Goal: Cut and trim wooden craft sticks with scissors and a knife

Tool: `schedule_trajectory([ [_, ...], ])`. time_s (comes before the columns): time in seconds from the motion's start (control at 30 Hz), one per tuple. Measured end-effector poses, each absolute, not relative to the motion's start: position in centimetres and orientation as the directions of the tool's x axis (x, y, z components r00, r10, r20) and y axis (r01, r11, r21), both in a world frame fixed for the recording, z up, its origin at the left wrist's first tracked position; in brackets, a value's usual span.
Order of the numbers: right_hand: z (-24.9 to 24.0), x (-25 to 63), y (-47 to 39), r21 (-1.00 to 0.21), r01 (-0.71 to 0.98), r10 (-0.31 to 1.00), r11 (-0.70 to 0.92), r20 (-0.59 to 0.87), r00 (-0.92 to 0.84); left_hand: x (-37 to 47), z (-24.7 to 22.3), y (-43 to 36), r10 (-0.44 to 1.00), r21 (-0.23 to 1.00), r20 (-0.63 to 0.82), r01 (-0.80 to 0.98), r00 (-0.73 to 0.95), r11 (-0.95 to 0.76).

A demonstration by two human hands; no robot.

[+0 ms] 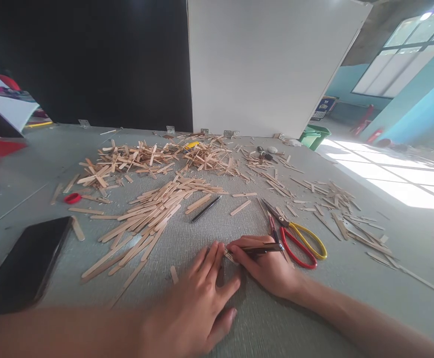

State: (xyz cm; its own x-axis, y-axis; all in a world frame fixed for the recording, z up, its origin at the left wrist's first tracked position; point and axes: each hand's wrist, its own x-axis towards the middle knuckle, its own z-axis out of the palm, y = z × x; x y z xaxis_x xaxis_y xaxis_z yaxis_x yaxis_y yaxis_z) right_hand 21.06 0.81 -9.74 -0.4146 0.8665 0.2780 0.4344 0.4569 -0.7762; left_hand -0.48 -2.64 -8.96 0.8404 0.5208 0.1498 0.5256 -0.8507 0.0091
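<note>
My left hand [206,298] lies flat near the table's front, its fingers stretched out. Its fingertips rest beside a small piece of wooden stick [230,255], partly hidden between the two hands. My right hand [267,268] is closed round a dark pen [263,247], whose tip is hidden by the fingers and points toward that piece. Just right of this hand lie scissors [297,238] with one red and one yellow handle, and a thin red-and-black tool [274,229] beside them. A second black pen [206,209] lies ahead of both hands.
Fanned-out craft sticks [145,223] lie ahead on the left, with heaped pieces [134,156] behind. More scraps [345,199] are scattered right. A black phone [26,263] and a red ring [72,198] lie left. Upright panels [257,69] stand along the back edge.
</note>
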Motion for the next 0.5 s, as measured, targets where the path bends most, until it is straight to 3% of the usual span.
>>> schedule_trajectory([
  [0.3,-9.62,21.17,0.82,-0.773,0.429,0.857,0.467,0.276,-0.435,-0.41,-9.44,-2.61,0.539,0.072,0.164,0.535,0.826,-0.842],
  [0.5,-9.76,21.25,0.85,-0.765,0.43,0.847,0.479,0.274,-0.456,-0.54,-8.78,-2.42,0.497,-0.009,0.096,0.5,0.862,-0.866],
])
